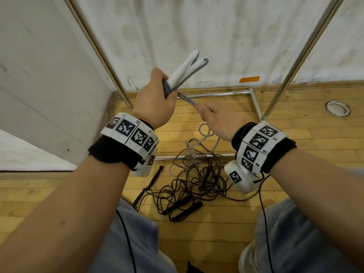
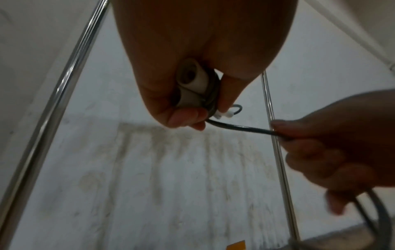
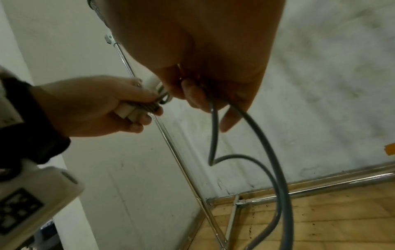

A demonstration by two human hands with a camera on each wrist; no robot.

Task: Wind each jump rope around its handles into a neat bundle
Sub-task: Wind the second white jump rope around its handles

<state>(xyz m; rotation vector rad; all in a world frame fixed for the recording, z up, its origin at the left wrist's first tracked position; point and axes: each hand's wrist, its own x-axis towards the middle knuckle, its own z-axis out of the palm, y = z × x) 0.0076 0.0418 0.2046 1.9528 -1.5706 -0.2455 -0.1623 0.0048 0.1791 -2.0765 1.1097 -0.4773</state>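
In the head view, the left hand (image 1: pixel 155 101) grips 2 white foam-covered jump-rope handles (image 1: pixel 184 68) side by side, raised in front of the wall, with several turns of thin grey plastic cord (image 1: pixel 186 99) already wound round them at the fist. The right hand (image 1: pixel 218 120) pinches the free run of that cord just beside the left, pulled taut between them. On the wooden floor (image 1: pixel 275 194) below lies a loose tangle of black jump ropes with black handles (image 1: pixel 189 186), not yet bundled.

In the left wrist view, the handle butts (image 2: pixel 192 82) sit enclosed by curled fingers (image 2: pixel 183 118).

In the right wrist view, the slack cord (image 3: pixel 267 152) hangs in springy loops from the closed right hand (image 3: pixel 203 76).

The cord looks light, smooth and somewhat stiff, likely to uncoil if released; holding it close to the wraps under tension seems wise.
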